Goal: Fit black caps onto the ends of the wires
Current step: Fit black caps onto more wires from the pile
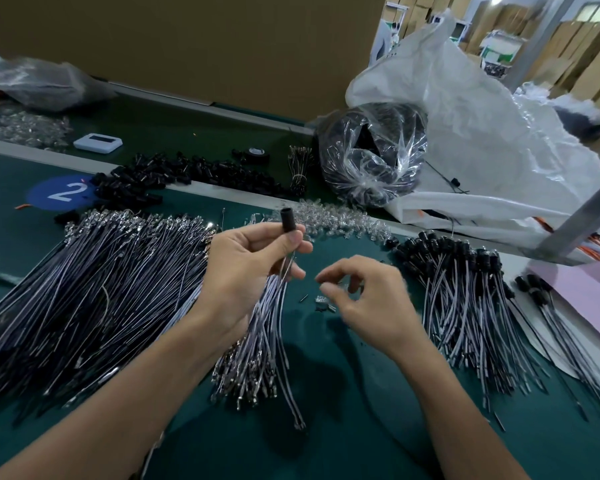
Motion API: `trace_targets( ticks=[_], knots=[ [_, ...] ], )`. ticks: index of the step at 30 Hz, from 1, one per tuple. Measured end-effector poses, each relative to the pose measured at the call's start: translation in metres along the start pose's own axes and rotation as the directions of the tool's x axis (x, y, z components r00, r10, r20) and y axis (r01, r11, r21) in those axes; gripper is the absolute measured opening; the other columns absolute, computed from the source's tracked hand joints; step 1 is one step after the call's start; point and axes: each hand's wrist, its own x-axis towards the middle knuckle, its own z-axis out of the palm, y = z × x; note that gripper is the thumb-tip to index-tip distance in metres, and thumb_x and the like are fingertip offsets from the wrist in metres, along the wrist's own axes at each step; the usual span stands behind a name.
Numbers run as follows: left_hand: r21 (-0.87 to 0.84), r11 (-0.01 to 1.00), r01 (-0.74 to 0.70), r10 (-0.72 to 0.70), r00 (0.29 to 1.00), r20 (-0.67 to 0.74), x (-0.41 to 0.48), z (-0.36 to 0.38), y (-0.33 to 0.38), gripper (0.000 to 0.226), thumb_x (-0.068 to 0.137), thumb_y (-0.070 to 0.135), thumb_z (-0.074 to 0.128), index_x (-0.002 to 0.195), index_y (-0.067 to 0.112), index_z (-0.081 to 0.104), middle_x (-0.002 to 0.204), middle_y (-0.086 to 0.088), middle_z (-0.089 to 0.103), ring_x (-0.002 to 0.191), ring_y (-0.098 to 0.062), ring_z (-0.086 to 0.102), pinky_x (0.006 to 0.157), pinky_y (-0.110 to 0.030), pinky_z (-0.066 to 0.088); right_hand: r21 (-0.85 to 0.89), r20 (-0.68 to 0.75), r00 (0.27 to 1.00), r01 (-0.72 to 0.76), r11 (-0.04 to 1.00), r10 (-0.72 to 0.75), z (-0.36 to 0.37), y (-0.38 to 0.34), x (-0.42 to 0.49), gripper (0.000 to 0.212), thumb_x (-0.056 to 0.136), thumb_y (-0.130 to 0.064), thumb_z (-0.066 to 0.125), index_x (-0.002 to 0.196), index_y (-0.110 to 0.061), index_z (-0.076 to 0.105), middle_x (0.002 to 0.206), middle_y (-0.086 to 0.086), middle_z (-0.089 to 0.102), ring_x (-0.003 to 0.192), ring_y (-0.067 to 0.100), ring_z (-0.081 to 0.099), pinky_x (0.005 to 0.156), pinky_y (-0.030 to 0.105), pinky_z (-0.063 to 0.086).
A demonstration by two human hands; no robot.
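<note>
My left hand (246, 265) pinches a black cap (287, 220) upright between thumb and forefinger, and a thin wire (284, 268) hangs from the cap through its lower fingers. My right hand (364, 299) hovers just right of it, blurred, fingers curled with the tips close together; whether it holds anything is unclear. A wide pile of uncapped wires (94, 299) lies at the left. A smaller bundle (264, 348) lies under my left hand. Wires with black caps fitted (465, 292) fan out at the right. Loose black caps (160, 178) are heaped at the back.
A few small parts (321, 302) lie on the green mat (343, 410). Clear plastic pieces (340, 220) are scattered behind my hands. A plastic bag of black cable (371, 157), a large white sack (499, 140), a white device (97, 143) and a tape roll (255, 154) sit further back.
</note>
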Motion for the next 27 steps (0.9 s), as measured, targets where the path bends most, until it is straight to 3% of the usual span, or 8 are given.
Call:
trace_targets(
  ticks=[4,8,11,14,17,20,27],
  knots=[
    [0.070,0.997,0.025,-0.026,1.000,0.015,0.000,-0.002,-0.004,0.019,0.071,0.016,0.073,0.087,0.007,0.074,0.077,-0.010,0.076,0.048,-0.015,0.065,0.054,-0.020,0.055,-0.259,0.174,0.984,0.010,0.966,0.036,0.003,0.001,-0.001,0.014,0.084,-0.027,0.073,0.098,-0.029,0.071,0.088,-0.017,0.055,0.085,0.005,0.040,0.082,0.028,0.041],
    [0.108,0.994,0.026,-0.031,0.998,0.050,-0.001,-0.001,-0.005,0.019,0.069,0.019,0.075,0.085,0.009,0.076,0.077,-0.009,0.076,0.049,-0.017,0.067,0.055,-0.020,0.055,-0.245,0.184,0.982,0.004,0.969,0.042,0.004,0.002,0.000,0.017,0.086,-0.013,0.069,0.100,-0.023,0.072,0.089,-0.011,0.061,0.082,0.005,0.044,0.084,0.025,0.042],
    [0.112,0.993,0.021,-0.029,0.997,0.069,-0.001,0.000,-0.006,0.019,0.068,0.020,0.075,0.083,0.009,0.076,0.075,-0.010,0.076,0.051,-0.018,0.067,0.052,-0.021,0.054,-0.173,0.106,0.994,-0.019,0.985,0.037,0.003,0.001,0.001,0.019,0.086,-0.007,0.069,0.101,-0.017,0.073,0.088,-0.006,0.063,0.077,0.007,0.052,0.082,0.023,0.045],
    [0.156,0.988,-0.019,0.005,0.996,0.090,-0.001,0.001,-0.007,0.008,0.073,0.011,0.075,0.081,0.010,0.076,0.071,-0.009,0.075,0.045,-0.018,0.064,0.048,-0.023,0.054,0.035,-0.096,0.995,-0.008,0.999,0.011,-0.001,-0.002,0.002,0.021,0.085,0.002,0.067,0.096,-0.014,0.075,0.088,-0.004,0.066,0.074,0.008,0.062,0.075,0.018,0.048],
    [0.260,0.959,-0.112,0.079,0.988,0.134,-0.001,0.001,-0.009,0.015,0.078,-0.002,0.074,0.083,0.013,0.077,0.071,-0.006,0.075,0.048,-0.021,0.066,0.048,-0.026,0.056,0.252,-0.248,0.969,0.087,0.964,-0.022,-0.010,-0.007,0.002,0.026,0.089,0.004,0.063,0.094,-0.019,0.074,0.093,-0.004,0.065,0.080,0.010,0.064,0.075,0.021,0.053],
    [0.267,0.950,-0.161,0.119,0.979,0.168,-0.002,0.002,-0.011,0.021,0.079,-0.006,0.073,0.084,0.013,0.077,0.072,-0.006,0.075,0.056,-0.017,0.069,0.048,-0.024,0.055,0.392,-0.295,0.953,0.191,0.900,-0.074,-0.015,-0.014,0.000,0.027,0.090,0.003,0.061,0.095,-0.020,0.072,0.091,-0.001,0.068,0.081,0.012,0.065,0.075,0.021,0.052],
    [0.257,0.946,-0.199,0.160,0.973,0.165,0.000,0.001,-0.016,0.021,0.079,-0.006,0.073,0.083,0.014,0.077,0.072,-0.007,0.075,0.065,-0.019,0.072,0.051,-0.026,0.057,0.307,-0.261,0.948,0.260,0.916,-0.182,-0.015,-0.017,-0.002,0.021,0.090,0.001,0.063,0.097,-0.015,0.073,0.088,-0.011,0.065,0.082,0.007,0.061,0.072,0.012,0.042]
  ],
)
